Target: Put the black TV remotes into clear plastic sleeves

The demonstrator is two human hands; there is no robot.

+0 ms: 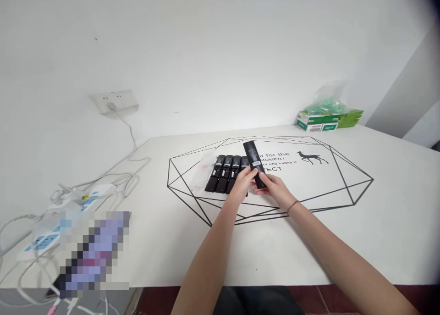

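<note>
A white wall [220,53] fills the upper part of the view, and a white table [378,232] spans the area below it. The tabletop bears a black geometric outline [354,204], within which lie printed lettering [274,168] and a deer figure [312,157]. At the left edge are power strips [46,242] with tangled pale cables [129,179]; beside them lies a pixelated object [99,251], its identity obscured. Green-and-white boxes [318,120], topped by a clear bag with green contents [328,105], stand at the far right near the wall. A socket plate [123,99] is mounted on the wall at left, with one plug inserted. Near the centre, a row of black remotes [225,173] lies side by side, battery compartments exposed, and partly hidden by the left hand [242,183]; a clear plastic sheet [199,175] adjoins its left side. The left hand is closed around the lower left side of a black remote control [252,154], its thumb on the casing. The right hand [274,186] grips the lower right side, fingers curled beneath. The remote is tilted above the table, just right of the row, its small white label [256,163] visible. A thin dark band [292,207] encircles the right wrist.
</note>
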